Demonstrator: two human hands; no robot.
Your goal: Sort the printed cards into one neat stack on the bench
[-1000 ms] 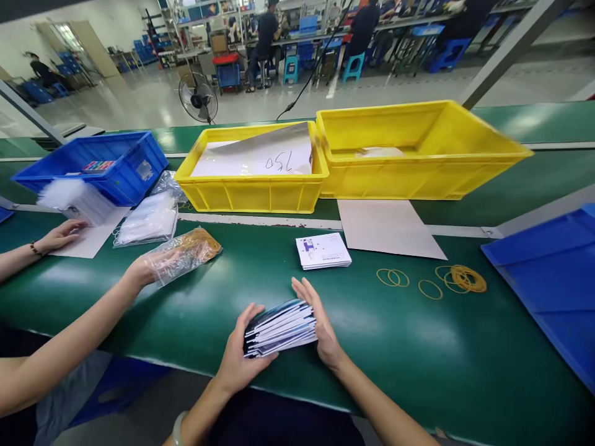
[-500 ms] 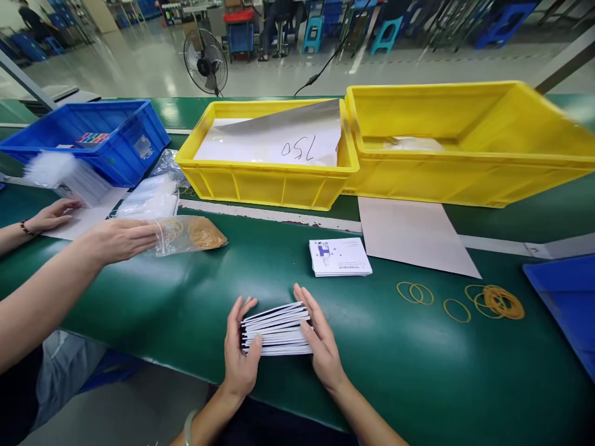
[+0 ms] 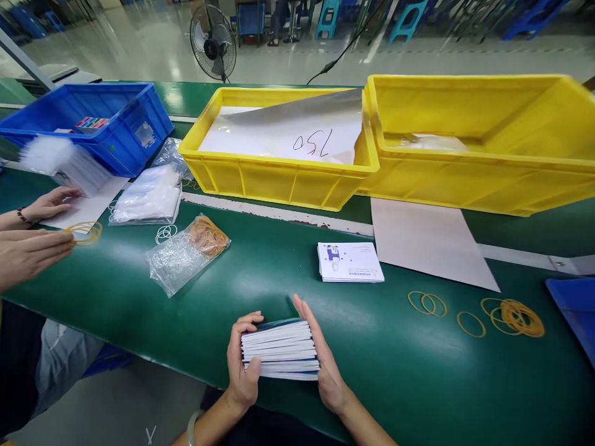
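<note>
A thick stack of thin white booklets (image 3: 281, 350) sits edge-on between my two hands, low over the front of the green table. My left hand (image 3: 242, 362) grips its left end, thumb on the near side and fingers curled behind. Pressed along the right end is my right hand (image 3: 328, 365), fingers stretched straight. The stack's edges are fairly even, with a dark cover on top. Beyond it lies a smaller pile of printed booklets (image 3: 351, 262), showing a blue picture. Loose rubber bands (image 3: 523, 318) rest on the table to the right.
Yellow bins (image 3: 279, 183) stand at the back, beside a blue bin (image 3: 139, 133). A cardboard sheet (image 3: 430, 244) lies below the right bin. On the left, a co-worker's hand (image 3: 35, 254) holds rubber bands near a bag of rubber bands (image 3: 190, 254) and clear plastic bags (image 3: 149, 195).
The booklets in my hands have become more evenly lined up, and my right thumb has left their near face. The co-worker's hand has let go of the rubber-band bag and moved left with some bands.
</note>
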